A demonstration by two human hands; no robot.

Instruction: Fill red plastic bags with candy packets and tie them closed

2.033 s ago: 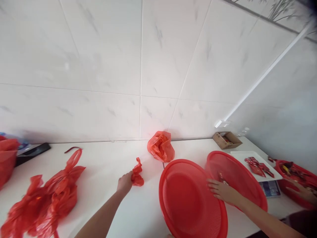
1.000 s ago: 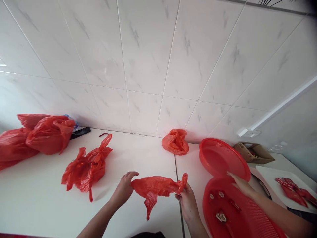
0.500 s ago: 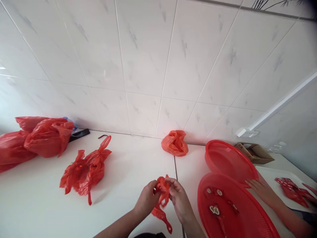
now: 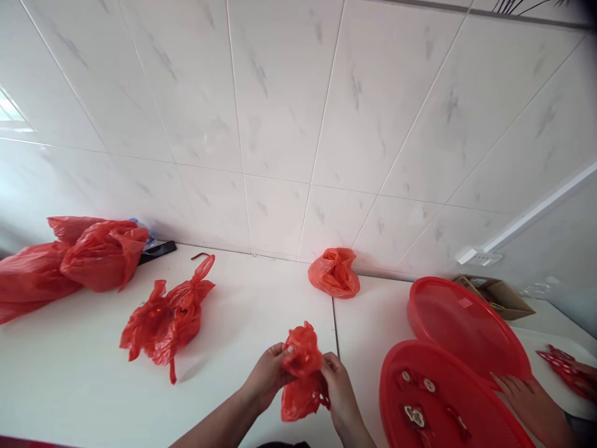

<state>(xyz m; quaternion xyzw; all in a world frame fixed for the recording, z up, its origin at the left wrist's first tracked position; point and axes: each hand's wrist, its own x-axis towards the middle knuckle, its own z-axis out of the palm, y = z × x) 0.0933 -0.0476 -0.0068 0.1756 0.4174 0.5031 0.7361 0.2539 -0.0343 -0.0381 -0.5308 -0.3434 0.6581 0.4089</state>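
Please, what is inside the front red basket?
The front red basket holds several small red pieces; at least three have pale patches, two of them round. Its near end lies outside the picture, and the tabletop beneath it is covered.

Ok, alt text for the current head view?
Left hand and right hand grip a red plastic bag over a white table. Other red bags lie leftward and near the wall; on the right, a co-worker's hand is at two red baskets.

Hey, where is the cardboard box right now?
In the head view, the cardboard box is on the right, at the back of the white table, just behind the farther red basket and below the white wall socket.
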